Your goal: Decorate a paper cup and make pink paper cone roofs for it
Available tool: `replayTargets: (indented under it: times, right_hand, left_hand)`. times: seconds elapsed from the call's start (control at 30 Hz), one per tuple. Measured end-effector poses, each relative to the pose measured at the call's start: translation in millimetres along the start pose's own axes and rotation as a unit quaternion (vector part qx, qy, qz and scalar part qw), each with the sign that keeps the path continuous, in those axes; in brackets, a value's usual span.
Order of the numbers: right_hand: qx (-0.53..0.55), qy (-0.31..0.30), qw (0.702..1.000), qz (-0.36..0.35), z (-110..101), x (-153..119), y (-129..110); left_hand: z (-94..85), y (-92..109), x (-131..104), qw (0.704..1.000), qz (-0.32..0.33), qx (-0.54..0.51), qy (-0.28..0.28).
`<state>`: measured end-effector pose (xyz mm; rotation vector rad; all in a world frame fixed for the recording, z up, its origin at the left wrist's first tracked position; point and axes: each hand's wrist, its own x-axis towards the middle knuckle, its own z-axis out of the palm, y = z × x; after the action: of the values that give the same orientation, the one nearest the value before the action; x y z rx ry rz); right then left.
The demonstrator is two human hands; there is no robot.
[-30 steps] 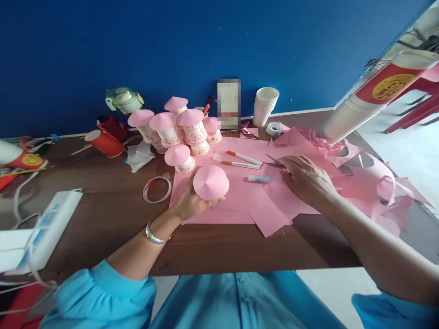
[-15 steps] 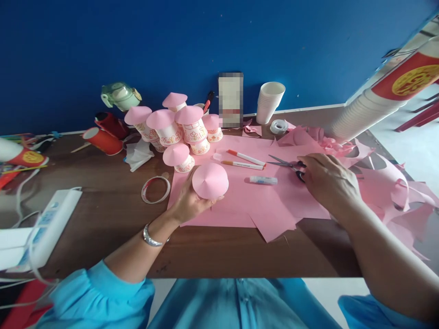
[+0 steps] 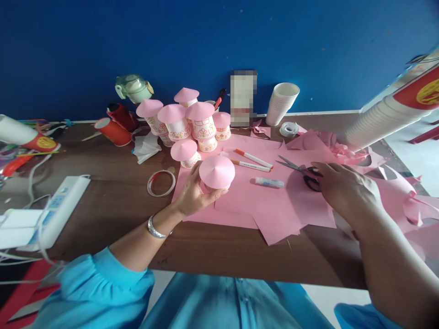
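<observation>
A paper cup with a pink cone-shaped roof [image 3: 216, 171] is held in my left hand [image 3: 192, 196], its fingers wrapped around the cup below the roof. My right hand [image 3: 350, 192] is beside the handles of the scissors [image 3: 310, 178], palm down, its fingers partly hidden. The scissors lie on pink paper [image 3: 240, 205], blades pointing left. Near them are a glue stick [image 3: 269, 183] and two markers [image 3: 254, 157]. Behind my left hand, several decorated paper cups with pink cone roofs [image 3: 200, 119] stand grouped, some stacked.
Pink scraps [image 3: 343, 151] spread over the right side, near a long stack of paper cups [image 3: 377, 119]. White cups [image 3: 283, 103] and a tape roll [image 3: 289, 129] stand at the back. Leftward are a larger tape ring [image 3: 161, 183], red cups [image 3: 113, 131] and a power strip [image 3: 63, 210].
My right hand has drawn back to the right from the scissors, showing more of their handles. My left hand still holds the roofed cup, now tilted a little differently. The view has shifted slightly.
</observation>
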<state>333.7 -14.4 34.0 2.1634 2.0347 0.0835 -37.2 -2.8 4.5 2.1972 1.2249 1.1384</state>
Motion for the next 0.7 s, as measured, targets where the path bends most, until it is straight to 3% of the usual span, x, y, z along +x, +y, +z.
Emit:
replayTargets:
  times: [0.17,0.43,0.6,0.7]
  right_hand:
    - [-0.048,-0.019,0.999,0.001,-2.1,1.3,-1.8]
    - [-0.028,-0.042,0.994,0.095,-10.5,5.9,-7.4]
    - [0.079,0.032,0.993,0.086,-8.5,3.0,1.5]
    - [0.212,0.088,0.97,0.084,-5.2,2.9,7.1]
  left_hand:
    - [0.2,-1.3,-1.8,1.0,0.012,-0.01,-0.01]
    - [-4.4,-0.7,-2.8,0.99,-0.061,-0.1,-0.079]
    - [-5.6,1.6,-1.2,0.988,-0.058,-0.117,-0.083]
    - [-5.8,2.7,-0.8,0.988,-0.057,-0.119,-0.075]
